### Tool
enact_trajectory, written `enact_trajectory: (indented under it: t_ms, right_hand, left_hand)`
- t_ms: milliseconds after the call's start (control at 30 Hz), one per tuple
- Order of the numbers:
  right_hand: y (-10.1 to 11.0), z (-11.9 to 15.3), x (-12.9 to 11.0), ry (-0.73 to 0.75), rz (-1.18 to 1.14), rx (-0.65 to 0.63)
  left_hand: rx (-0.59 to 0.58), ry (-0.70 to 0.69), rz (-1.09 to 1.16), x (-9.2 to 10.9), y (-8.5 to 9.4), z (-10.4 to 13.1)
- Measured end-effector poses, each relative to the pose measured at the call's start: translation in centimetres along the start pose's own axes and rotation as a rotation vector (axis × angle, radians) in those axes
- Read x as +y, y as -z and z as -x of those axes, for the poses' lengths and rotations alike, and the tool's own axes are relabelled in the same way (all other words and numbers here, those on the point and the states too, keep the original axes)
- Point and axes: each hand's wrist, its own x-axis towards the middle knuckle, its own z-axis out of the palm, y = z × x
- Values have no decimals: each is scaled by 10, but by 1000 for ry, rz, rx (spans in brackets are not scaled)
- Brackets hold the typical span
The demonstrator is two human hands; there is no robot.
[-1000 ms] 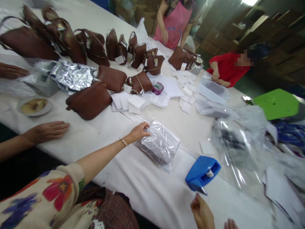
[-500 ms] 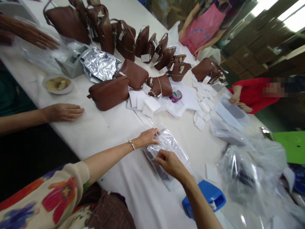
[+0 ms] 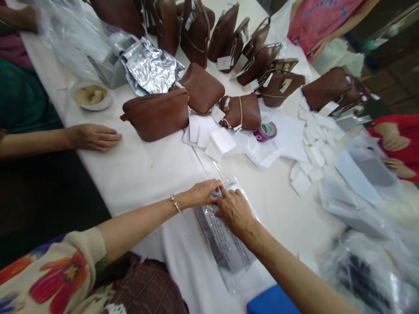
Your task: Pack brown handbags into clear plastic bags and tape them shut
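Observation:
A clear plastic bag (image 3: 225,244) with printed text and dark, silvery contents lies flat on the white-covered table in front of me. My left hand (image 3: 204,193), with a bracelet at its wrist, pinches the bag near its far end. Fingers of my right hand (image 3: 236,212) are bent down on the same end, their tips meeting those of my left hand. What exactly lies between the fingertips is partly hidden. A blue object (image 3: 271,301), cut off by the lower frame edge, sits close to my right forearm.
Brown handbags (image 3: 160,115) with white tags stand across the table's far side. White cards (image 3: 221,141), a purple tape roll (image 3: 265,131), crumpled foil (image 3: 152,67) and a bowl (image 3: 91,96) lie about. A co-worker's hand (image 3: 94,136) rests at left. Plastic bags (image 3: 363,270) heap at right.
My right hand has moved up along the bag to its far end, beside my left hand. It was a curled hand over the bag's middle before. The camera view has shifted.

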Motion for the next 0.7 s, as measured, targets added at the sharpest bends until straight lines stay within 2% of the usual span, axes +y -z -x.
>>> enact_trajectory:
  t_ms: [133, 367, 567, 700]
  right_hand:
    - [-5, 9, 2, -24, 31, 89]
    - [-11, 22, 2, -173, 4, 158]
    - [-21, 21, 1, -293, -36, 213]
    - [-23, 24, 19, -431, -153, 240]
  left_hand:
    - [-8, 16, -21, 1, 0, -1]
    - [-17, 11, -27, 6, 0, 0]
    - [-20, 28, -46, 13, 2, 1]
    - [-28, 21, -63, 19, 5, 3]
